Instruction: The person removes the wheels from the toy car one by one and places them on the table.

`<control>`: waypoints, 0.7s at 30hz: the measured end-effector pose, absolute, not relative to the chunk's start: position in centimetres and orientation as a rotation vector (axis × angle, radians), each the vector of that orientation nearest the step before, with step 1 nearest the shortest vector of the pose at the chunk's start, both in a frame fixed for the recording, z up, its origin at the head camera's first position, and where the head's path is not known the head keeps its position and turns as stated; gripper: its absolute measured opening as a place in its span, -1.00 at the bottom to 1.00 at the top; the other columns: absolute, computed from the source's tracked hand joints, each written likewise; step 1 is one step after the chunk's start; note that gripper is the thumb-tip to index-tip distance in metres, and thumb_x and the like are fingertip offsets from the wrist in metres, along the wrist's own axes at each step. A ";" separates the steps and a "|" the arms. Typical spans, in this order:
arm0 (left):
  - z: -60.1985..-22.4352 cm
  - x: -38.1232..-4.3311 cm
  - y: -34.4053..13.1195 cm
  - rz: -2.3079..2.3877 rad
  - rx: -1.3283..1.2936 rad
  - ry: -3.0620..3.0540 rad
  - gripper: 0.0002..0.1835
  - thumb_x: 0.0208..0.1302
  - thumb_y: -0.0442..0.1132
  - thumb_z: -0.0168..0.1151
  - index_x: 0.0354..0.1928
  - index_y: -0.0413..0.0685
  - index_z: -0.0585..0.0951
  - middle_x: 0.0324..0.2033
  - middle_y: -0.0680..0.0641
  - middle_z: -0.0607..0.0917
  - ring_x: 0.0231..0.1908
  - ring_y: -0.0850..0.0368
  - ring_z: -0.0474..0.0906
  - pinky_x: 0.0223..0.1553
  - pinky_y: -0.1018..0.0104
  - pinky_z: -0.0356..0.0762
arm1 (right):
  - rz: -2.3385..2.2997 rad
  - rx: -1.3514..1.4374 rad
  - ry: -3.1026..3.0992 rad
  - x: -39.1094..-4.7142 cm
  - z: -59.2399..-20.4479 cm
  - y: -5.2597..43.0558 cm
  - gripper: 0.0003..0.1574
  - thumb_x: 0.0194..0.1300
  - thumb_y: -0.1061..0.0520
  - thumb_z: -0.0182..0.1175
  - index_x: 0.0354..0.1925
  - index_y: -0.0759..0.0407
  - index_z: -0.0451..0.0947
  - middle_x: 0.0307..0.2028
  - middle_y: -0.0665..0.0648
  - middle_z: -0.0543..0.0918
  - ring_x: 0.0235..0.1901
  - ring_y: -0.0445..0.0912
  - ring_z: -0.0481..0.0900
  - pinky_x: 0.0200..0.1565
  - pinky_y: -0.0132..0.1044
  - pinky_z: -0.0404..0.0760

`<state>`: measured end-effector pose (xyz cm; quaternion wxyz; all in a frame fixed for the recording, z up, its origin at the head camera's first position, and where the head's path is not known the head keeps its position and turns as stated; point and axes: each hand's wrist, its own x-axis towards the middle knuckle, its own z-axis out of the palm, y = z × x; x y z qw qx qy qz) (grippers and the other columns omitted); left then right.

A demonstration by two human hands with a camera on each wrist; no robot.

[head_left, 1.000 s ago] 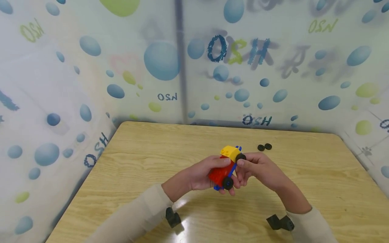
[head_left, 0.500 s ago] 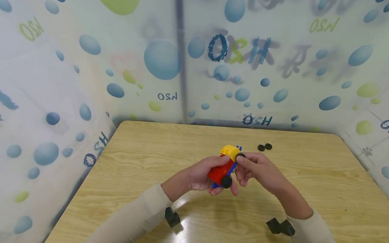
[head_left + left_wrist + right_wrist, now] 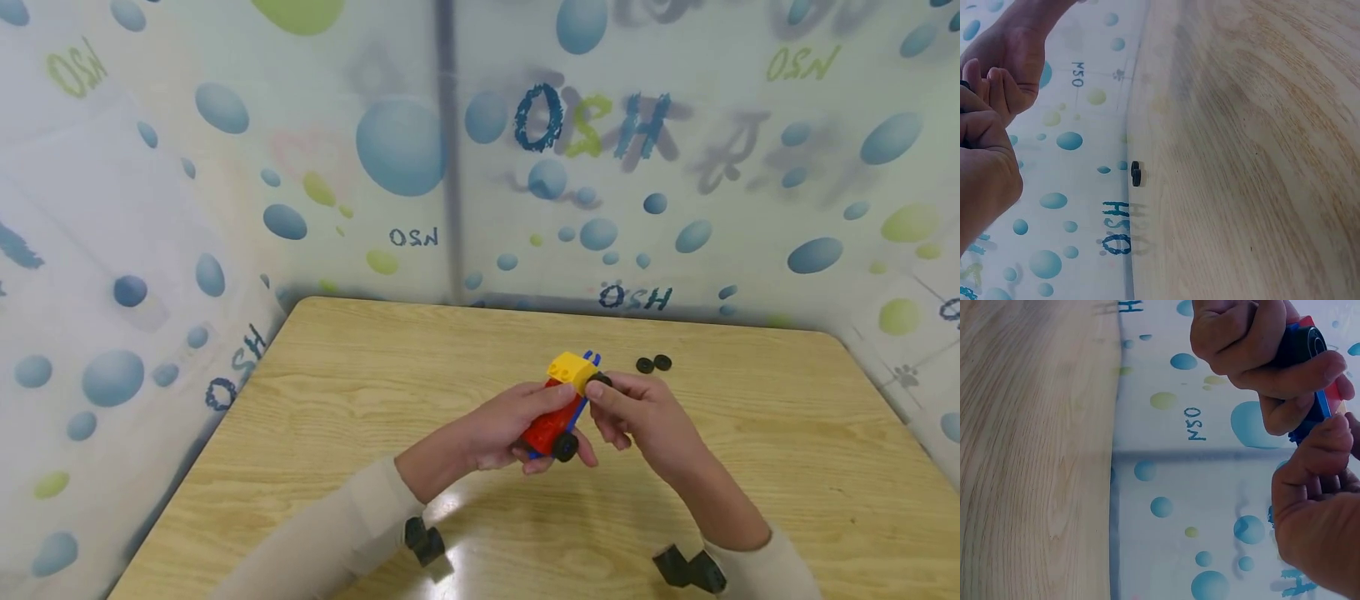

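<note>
Toy car point(image 3: 547, 427) above table point(image 3: 337, 375), slightly right of centre, left hand point(image 3: 510, 421) gripping its body, right hand point(image 3: 654, 421) pinching its far wheel point(image 3: 603, 380); hard sideways pressure there could twist the car loose.

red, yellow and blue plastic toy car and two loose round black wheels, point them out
Toy car point(image 3: 555, 422): head view, on its red body.
Loose black wheels point(image 3: 645, 365): head view, on the left one.
</note>
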<state>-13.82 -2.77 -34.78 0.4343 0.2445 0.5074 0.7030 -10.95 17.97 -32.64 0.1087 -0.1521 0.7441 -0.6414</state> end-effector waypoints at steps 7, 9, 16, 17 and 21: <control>-34.3 -13.6 -2.8 1.794 0.609 1.271 -0.46 0.49 0.17 -0.14 0.28 -0.04 0.31 -0.33 -0.06 0.72 -0.79 0.22 0.35 -0.77 0.45 0.14 | -1.904 -0.448 2.201 -10.9 -32.3 17.6 -0.61 0.51 0.03 -0.01 -0.45 0.16 0.48 -0.66 0.04 0.40 -0.69 -0.10 0.34 -0.62 -0.29 0.38; -34.1 -13.5 -2.9 1.790 0.610 1.270 -0.48 0.49 0.17 -0.14 0.23 -0.05 0.33 -0.34 -0.06 0.72 -0.79 0.22 0.34 -0.77 0.45 0.15 | -1.922 -0.491 2.166 -11.0 -32.3 17.7 -0.62 0.52 0.04 -0.03 -0.44 0.15 0.49 -0.65 0.04 0.41 -0.68 -0.10 0.34 -0.63 -0.28 0.38; -33.8 -13.2 -3.2 1.801 0.696 1.064 -0.56 0.53 0.11 -0.36 0.05 -0.08 0.31 -0.37 -0.07 0.70 -0.80 0.26 0.30 -0.79 0.47 0.10 | -1.994 -0.810 1.882 -11.5 -33.1 18.2 -0.61 0.58 0.18 -0.25 -0.32 0.12 0.47 -0.57 0.04 0.48 -0.62 -0.06 0.37 -0.53 -0.33 0.51; -33.8 -13.2 -3.3 1.816 0.699 1.044 -0.57 0.54 0.10 -0.38 0.05 -0.08 0.30 -0.37 -0.06 0.69 -0.80 0.27 0.30 -0.78 0.49 0.12 | -2.000 -0.823 1.867 -11.6 -33.2 18.2 -0.60 0.59 0.18 -0.27 -0.32 0.12 0.47 -0.55 0.03 0.49 -0.61 -0.06 0.38 -0.52 -0.34 0.52; -33.9 -13.1 -3.4 1.893 0.636 1.082 -0.59 0.53 0.07 -0.27 0.11 -0.08 0.31 -0.39 -0.02 0.65 -0.76 0.29 0.26 -0.73 0.55 0.19 | -1.993 -0.789 1.922 -11.7 -33.3 18.1 -0.62 0.59 0.16 -0.25 -0.30 0.15 0.46 -0.54 0.02 0.48 -0.60 -0.08 0.39 -0.52 -0.34 0.52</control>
